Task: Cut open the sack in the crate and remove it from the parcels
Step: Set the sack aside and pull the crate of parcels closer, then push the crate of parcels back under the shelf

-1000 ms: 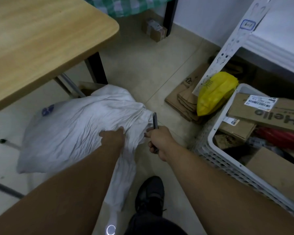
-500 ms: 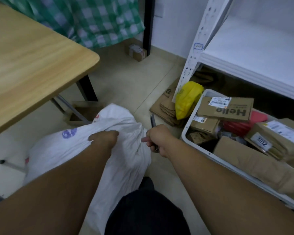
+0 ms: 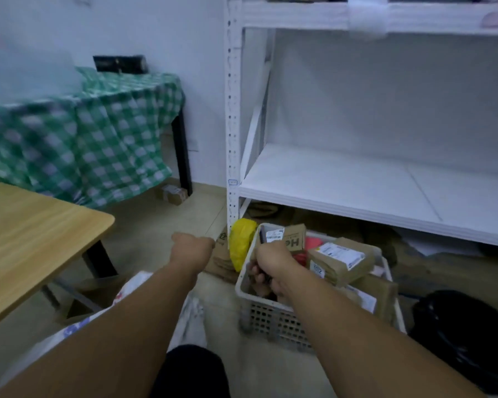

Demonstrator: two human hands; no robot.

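Over the crate [image 3: 243,285] right hand [image 3: 270,261] fingers grip a cutter, left hand [image 3: 191,251] fisted, contents unclear; sack [image 3: 194,326] floored, stow blade away from parcels [image 3: 339,261].

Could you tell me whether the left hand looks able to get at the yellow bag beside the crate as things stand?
Probably yes. The left hand is a closed fist with nothing visible in it, just left of the yellow bag; only open floor lies between them. The bag stands outside the crate, unburied.

We see a wooden bench [image 3: 26,234] at left, a green checked cloth [image 3: 78,142] behind, white shelving [image 3: 357,182] at right
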